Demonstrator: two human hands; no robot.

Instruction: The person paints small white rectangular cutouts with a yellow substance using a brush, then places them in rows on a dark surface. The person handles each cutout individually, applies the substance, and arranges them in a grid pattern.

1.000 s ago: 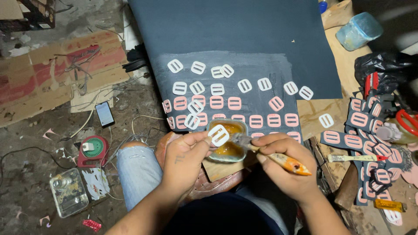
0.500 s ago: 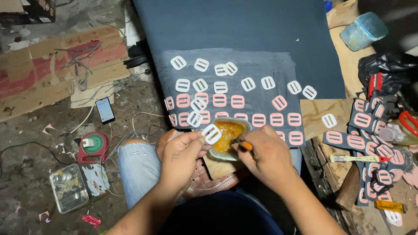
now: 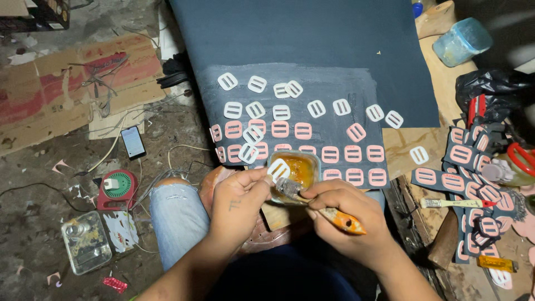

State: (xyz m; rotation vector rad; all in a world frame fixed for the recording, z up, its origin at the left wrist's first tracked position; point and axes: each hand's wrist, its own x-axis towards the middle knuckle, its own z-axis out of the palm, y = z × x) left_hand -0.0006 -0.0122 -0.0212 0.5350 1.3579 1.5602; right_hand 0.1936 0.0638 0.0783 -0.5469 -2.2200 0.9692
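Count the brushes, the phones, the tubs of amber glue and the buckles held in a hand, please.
brush in the right hand, plus spare brush lying at the right: 2
phone: 1
tub of amber glue: 1
white buckle pinched by the left hand: 1
Total: 5

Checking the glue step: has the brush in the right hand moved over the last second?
Yes. The brush has swung left; its bristles now reach the white buckle held by the left hand beside the glue tub, no longer right of it.
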